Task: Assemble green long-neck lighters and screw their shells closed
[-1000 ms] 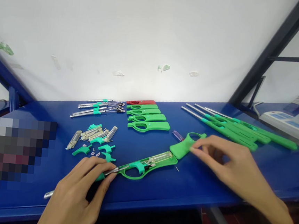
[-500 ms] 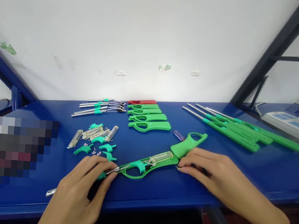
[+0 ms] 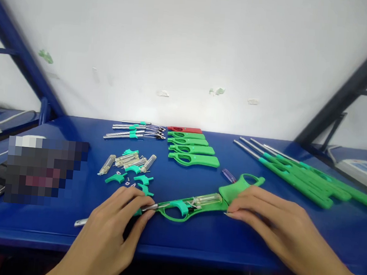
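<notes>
An opened green utility lighter (image 3: 209,206) lies near the table's front edge. Its half shell holds a clear fuel tank (image 3: 208,199) and a teal trigger (image 3: 180,205). My left hand (image 3: 116,219) is closed around the lighter's metal tube, which passes under the fingers; the tube's tip (image 3: 81,222) shows to the left. A loose green casing half (image 3: 237,188) lies against the handle end, angled up to the right. My right hand (image 3: 268,217) is pinched at the junction of the two casing pieces; its fingertips partly hide the grip there.
Clear tanks (image 3: 126,160) and teal triggers (image 3: 115,178) lie scattered behind my left hand. Metal tubes with wires (image 3: 135,133), green casing halves (image 3: 194,159) and a red one (image 3: 184,130) stand at the back. Assembled lighters (image 3: 298,177) lie right. A purple piece (image 3: 229,175) sits mid-table.
The camera view has turned slightly left, so everything appears shifted to the right. Both hands keep about the same hold on the lighter.
</notes>
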Demonstrator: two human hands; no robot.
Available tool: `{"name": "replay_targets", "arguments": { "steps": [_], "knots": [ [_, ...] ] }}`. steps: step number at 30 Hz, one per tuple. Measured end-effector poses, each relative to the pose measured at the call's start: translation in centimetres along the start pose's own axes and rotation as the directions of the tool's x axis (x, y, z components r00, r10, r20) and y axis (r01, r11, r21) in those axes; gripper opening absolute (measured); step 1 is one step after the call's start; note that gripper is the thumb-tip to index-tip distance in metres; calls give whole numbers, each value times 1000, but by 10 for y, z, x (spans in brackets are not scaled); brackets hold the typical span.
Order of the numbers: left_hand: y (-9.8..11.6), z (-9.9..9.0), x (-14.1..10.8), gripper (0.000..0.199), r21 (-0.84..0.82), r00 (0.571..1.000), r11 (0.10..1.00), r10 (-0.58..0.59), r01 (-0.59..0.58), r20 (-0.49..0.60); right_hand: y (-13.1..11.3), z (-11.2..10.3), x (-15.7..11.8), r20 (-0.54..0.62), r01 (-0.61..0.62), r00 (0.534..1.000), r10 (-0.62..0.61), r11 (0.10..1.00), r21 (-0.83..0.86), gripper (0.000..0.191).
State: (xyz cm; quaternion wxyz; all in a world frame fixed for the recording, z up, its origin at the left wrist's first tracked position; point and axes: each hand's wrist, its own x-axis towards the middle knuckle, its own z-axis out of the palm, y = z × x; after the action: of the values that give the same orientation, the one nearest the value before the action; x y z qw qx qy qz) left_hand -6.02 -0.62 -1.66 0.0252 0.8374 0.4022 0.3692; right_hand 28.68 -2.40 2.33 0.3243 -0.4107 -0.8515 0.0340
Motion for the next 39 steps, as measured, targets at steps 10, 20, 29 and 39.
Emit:
{"name": "replay_targets", "arguments": {
  "steps": [10, 20, 29, 39],
  "knots": [
    [8, -1, 2, 16, -62, 998, 997, -37, 41, 53, -20, 17, 131, 271, 467, 875, -402, 848, -250, 24],
    [9, -1, 0, 17, -42, 995, 998, -32, 36, 90, -41, 108, 197, 398, 460, 844, -358, 867, -194, 18],
    [10, -2, 0, 17, -58, 994, 997, -49, 54, 96, -21, 68, 176, 338, 374, 898, -282, 894, -248, 36],
    [11, -2, -1, 17, -90, 999, 996, -22, 25, 30, -8, 15, 73, 373, 353, 887, -271, 919, -173, 52]
  ]
}}
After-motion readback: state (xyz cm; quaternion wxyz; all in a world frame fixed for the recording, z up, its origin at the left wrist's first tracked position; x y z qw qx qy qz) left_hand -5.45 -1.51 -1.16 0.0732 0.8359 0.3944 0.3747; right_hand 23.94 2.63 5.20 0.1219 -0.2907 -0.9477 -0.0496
